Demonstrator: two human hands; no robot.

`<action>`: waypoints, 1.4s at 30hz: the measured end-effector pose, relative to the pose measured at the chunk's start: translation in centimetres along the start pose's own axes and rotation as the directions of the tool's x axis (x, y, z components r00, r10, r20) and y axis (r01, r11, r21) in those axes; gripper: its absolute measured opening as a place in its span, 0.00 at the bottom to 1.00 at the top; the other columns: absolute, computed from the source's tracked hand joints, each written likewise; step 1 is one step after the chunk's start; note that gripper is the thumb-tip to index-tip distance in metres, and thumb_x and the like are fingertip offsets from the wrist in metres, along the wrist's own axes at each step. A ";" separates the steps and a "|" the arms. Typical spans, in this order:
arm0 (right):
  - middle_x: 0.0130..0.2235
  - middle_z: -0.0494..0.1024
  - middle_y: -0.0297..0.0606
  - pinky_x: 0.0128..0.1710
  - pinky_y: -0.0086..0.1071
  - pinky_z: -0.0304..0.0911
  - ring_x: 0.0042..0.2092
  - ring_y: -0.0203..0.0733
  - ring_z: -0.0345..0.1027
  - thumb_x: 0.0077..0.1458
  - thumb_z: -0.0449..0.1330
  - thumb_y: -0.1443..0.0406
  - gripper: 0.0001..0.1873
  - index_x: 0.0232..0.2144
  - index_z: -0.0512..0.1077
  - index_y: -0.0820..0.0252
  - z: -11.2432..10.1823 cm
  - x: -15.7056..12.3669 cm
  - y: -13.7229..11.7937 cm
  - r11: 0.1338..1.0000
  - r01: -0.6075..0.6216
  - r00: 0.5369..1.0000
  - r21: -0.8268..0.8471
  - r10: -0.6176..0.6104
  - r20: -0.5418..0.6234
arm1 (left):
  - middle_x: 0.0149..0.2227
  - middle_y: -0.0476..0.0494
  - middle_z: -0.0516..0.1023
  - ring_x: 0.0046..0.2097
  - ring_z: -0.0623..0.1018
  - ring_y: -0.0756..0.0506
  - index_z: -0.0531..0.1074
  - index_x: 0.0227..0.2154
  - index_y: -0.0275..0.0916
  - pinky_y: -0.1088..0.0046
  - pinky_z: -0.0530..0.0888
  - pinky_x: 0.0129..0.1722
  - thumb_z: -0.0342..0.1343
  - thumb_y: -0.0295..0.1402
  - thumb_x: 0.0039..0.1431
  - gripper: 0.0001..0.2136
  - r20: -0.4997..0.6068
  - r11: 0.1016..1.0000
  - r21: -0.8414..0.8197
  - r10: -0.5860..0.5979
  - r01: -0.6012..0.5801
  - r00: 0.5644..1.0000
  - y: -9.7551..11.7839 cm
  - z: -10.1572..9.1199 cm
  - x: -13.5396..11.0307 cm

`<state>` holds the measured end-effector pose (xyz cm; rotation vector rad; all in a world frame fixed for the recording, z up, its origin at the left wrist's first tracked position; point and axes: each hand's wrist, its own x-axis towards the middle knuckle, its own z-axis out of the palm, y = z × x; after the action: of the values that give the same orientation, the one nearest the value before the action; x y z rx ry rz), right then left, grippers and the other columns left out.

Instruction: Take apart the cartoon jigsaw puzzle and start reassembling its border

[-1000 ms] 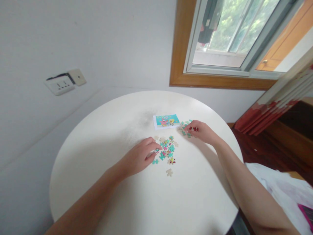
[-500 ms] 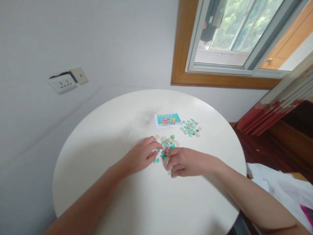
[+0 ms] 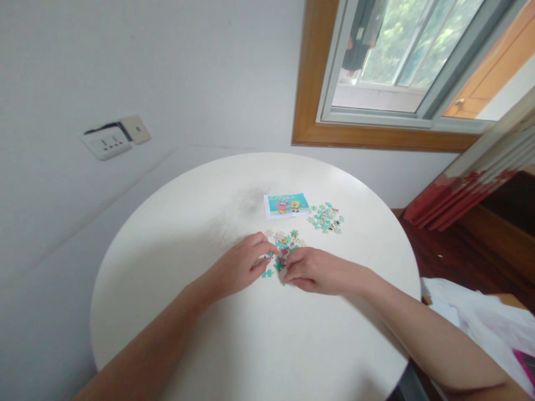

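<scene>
A round white table (image 3: pixel 234 345) carries a heap of small teal, pink and beige puzzle pieces (image 3: pixel 285 243) at its middle. My left hand (image 3: pixel 240 268) rests at the heap's left edge, fingers curled with the tips on the pieces. My right hand (image 3: pixel 318 271) lies at the heap's near right side, fingers bent down onto pieces and covering some. What either hand grips is hidden. A second small cluster of pieces (image 3: pixel 326 218) lies farther right. A picture card (image 3: pixel 286 204) with cartoon figures lies beyond the heap.
The white wall with a socket plate (image 3: pixel 109 140) runs along the left. A wood-framed window (image 3: pixel 388 72) is behind the table. Red curtain folds (image 3: pixel 460 189) and dark wooden floor lie to the right. White cloth (image 3: pixel 480 328) sits at the lower right.
My right hand has come back from the far right cluster to the middle heap, beside my left hand. The left hand has stayed in place.
</scene>
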<state>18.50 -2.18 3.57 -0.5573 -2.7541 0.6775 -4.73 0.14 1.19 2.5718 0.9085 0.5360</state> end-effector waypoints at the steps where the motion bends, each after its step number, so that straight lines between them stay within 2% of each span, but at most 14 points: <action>1: 0.37 0.76 0.43 0.46 0.31 0.61 0.42 0.39 0.68 0.59 0.51 0.72 0.12 0.36 0.74 0.62 0.1 0.0 0.2 1.000 -0.012 1.000 0.023 0.013 -0.021 | 0.40 0.43 0.68 0.43 0.70 0.45 0.71 0.44 0.40 0.71 0.68 0.44 0.48 0.25 0.61 0.12 0.001 1.000 -0.001 0.000 0.000 1.000 0.0 0.0 0.0; 4: 0.38 0.77 0.43 0.45 0.30 0.62 0.41 0.38 0.69 0.60 0.51 0.71 0.12 0.38 0.75 0.62 0.3 0.0 0.9 0.992 -0.073 0.994 0.105 0.080 -0.069 | 0.40 0.43 0.68 0.43 0.70 0.45 0.71 0.44 0.39 0.71 0.68 0.44 0.48 0.24 0.60 0.12 0.001 1.000 -0.003 -0.004 0.004 1.000 0.0 0.0 0.0; 6: 0.36 0.77 0.41 0.41 0.28 0.62 0.38 0.36 0.69 0.60 0.52 0.69 0.13 0.39 0.76 0.62 0.2 0.0 1.2 0.967 -0.162 0.980 0.196 0.181 -0.084 | 0.40 0.43 0.68 0.43 0.70 0.45 0.71 0.44 0.40 0.71 0.68 0.44 0.48 0.24 0.60 0.12 -0.002 1.000 0.000 -0.008 0.008 1.000 0.0 0.0 0.0; 9: 0.34 0.77 0.37 0.33 0.25 0.60 0.33 0.34 0.66 0.60 0.52 0.65 0.14 0.40 0.77 0.61 -0.1 -0.2 1.9 0.890 -0.315 0.926 0.328 0.364 -0.098 | 0.40 0.44 0.68 0.43 0.70 0.46 0.71 0.45 0.41 0.72 0.68 0.44 0.48 0.23 0.59 0.13 -0.001 1.000 -0.001 -0.015 0.015 1.000 0.0 0.1 -0.1; 12: 0.31 0.78 0.35 0.31 0.26 0.59 0.31 0.34 0.65 0.58 0.53 0.64 0.14 0.39 0.78 0.61 -0.7 -0.5 3.1 0.827 -0.424 0.852 0.371 0.502 -0.146 | 0.41 0.44 0.68 0.44 0.70 0.46 0.70 0.45 0.41 0.71 0.68 0.44 0.48 0.23 0.59 0.14 -0.007 1.000 -0.013 -0.012 0.012 1.000 0.0 0.1 -0.1; 16: 0.31 0.78 0.36 0.33 0.28 0.61 0.32 0.35 0.67 0.55 0.55 0.60 0.14 0.35 0.78 0.61 -1.9 -1.7 5.8 0.793 -0.467 0.739 0.391 0.593 -0.320 | 0.41 0.43 0.69 0.44 0.70 0.45 0.70 0.45 0.40 0.70 0.68 0.45 0.48 0.24 0.60 0.13 -0.010 1.000 -0.010 -0.007 0.006 1.000 -0.1 0.1 -0.1; 18: 0.29 0.77 0.36 0.31 0.28 0.60 0.30 0.35 0.67 0.54 0.56 0.59 0.14 0.34 0.77 0.61 -2.7 -2.7 7.5 0.756 -0.512 0.643 0.408 0.652 -0.402 | 0.41 0.42 0.69 0.44 0.70 0.45 0.70 0.45 0.40 0.70 0.68 0.45 0.48 0.24 0.60 0.13 -0.006 1.000 -0.006 -0.009 0.009 1.000 -0.1 0.1 -0.1; 22: 0.26 0.77 0.36 0.28 0.28 0.57 0.27 0.36 0.66 0.50 0.58 0.60 0.12 0.31 0.76 0.62 -3.8 -4.7 10.3 0.646 -0.681 0.428 0.343 0.732 -0.530 | 0.41 0.43 0.69 0.44 0.71 0.46 0.70 0.45 0.40 0.71 0.68 0.45 0.48 0.24 0.60 0.13 0.000 1.000 -0.004 -0.022 0.022 1.000 -0.1 0.2 -0.1; 25: 0.26 0.77 0.36 0.26 0.27 0.56 0.27 0.36 0.66 0.49 0.58 0.60 0.12 0.29 0.77 0.62 -3.8 -5.3 11.6 0.604 -0.722 0.367 0.338 0.748 -0.553 | 0.41 0.43 0.69 0.44 0.71 0.46 0.70 0.45 0.40 0.71 0.68 0.45 0.48 0.24 0.60 0.13 0.002 1.000 -0.007 -0.018 0.018 1.000 -0.1 0.2 -0.1; 30: 0.26 0.78 0.35 0.27 0.27 0.55 0.27 0.36 0.66 0.51 0.58 0.61 0.13 0.32 0.79 0.61 -3.1 -5.2 12.3 0.565 -0.781 0.367 0.264 0.759 -0.538 | 0.41 0.43 0.69 0.44 0.71 0.46 0.70 0.45 0.40 0.71 0.68 0.45 0.48 0.24 0.60 0.13 -0.005 1.000 -0.015 -0.013 0.013 1.000 -0.2 0.1 -0.1; 33: 0.28 0.78 0.37 0.28 0.28 0.55 0.29 0.38 0.67 0.53 0.57 0.61 0.13 0.34 0.80 0.59 -3.1 -5.1 12.3 0.557 -0.820 0.402 0.133 0.725 -0.559 | 0.41 0.43 0.69 0.44 0.71 0.46 0.70 0.45 0.40 0.71 0.68 0.45 0.47 0.24 0.60 0.13 -0.009 1.000 -0.019 -0.011 0.011 1.000 -0.2 0.1 -0.1; 37: 0.32 0.77 0.41 0.34 0.30 0.57 0.34 0.41 0.68 0.56 0.55 0.62 0.14 0.34 0.80 0.61 -3.7 -5.2 11.6 0.568 -0.822 0.453 -0.036 0.614 -0.646 | 0.41 0.43 0.69 0.44 0.71 0.46 0.70 0.45 0.40 0.71 0.68 0.45 0.48 0.24 0.60 0.13 -0.014 1.000 -0.010 -0.014 0.013 1.000 -0.2 0.2 -0.1; 40: 0.31 0.76 0.40 0.35 0.30 0.59 0.33 0.39 0.67 0.57 0.54 0.62 0.14 0.35 0.79 0.61 -3.9 -4.8 10.2 0.647 -0.763 0.481 -0.014 0.553 -0.680 | 0.41 0.43 0.69 0.44 0.71 0.46 0.70 0.44 0.40 0.71 0.68 0.45 0.48 0.24 0.60 0.12 -0.014 1.000 -0.005 -0.011 0.011 1.000 -0.2 0.2 -0.1; 42: 0.32 0.76 0.39 0.35 0.30 0.60 0.33 0.38 0.66 0.57 0.54 0.63 0.13 0.36 0.79 0.59 -3.7 -4.2 8.9 0.748 -0.663 0.556 0.022 0.512 -0.655 | 0.41 0.43 0.69 0.44 0.71 0.46 0.71 0.44 0.40 0.71 0.68 0.44 0.48 0.25 0.60 0.12 -0.013 1.000 0.001 -0.012 0.012 1.000 -0.2 0.2 -0.1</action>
<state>26.23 4.80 1.82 -1.5127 -1.9628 0.1950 -4.84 0.17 0.94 2.5648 0.9279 0.5494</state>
